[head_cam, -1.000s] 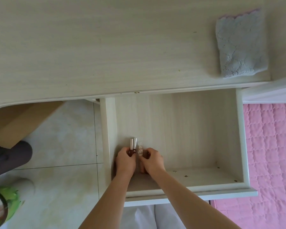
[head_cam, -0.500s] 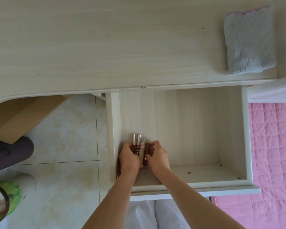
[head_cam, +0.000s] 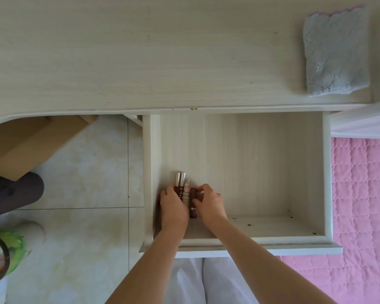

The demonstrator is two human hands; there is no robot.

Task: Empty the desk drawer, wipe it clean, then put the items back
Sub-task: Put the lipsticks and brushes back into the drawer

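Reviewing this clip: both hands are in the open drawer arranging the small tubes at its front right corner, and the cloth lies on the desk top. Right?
Not quite. The head view shows both hands, left hand and right hand, arranging the small tubes at the front left corner of the drawer. The cloth does lie on the desk top.

Both bare forearms reach forward and down, side by side, converging toward the hands. The left hand (head_cam: 173,205) lies knuckles up, fingers curled downward over what it holds, wrist straight in line with the forearm. The right hand (head_cam: 210,202) sits just beside it, nearly touching, its wrist bent slightly inward; thumb and forefinger are curled in a pinching grip, the other fingers folded loosely behind. The right forearm crosses in from the lower right at a steeper slant than the left.
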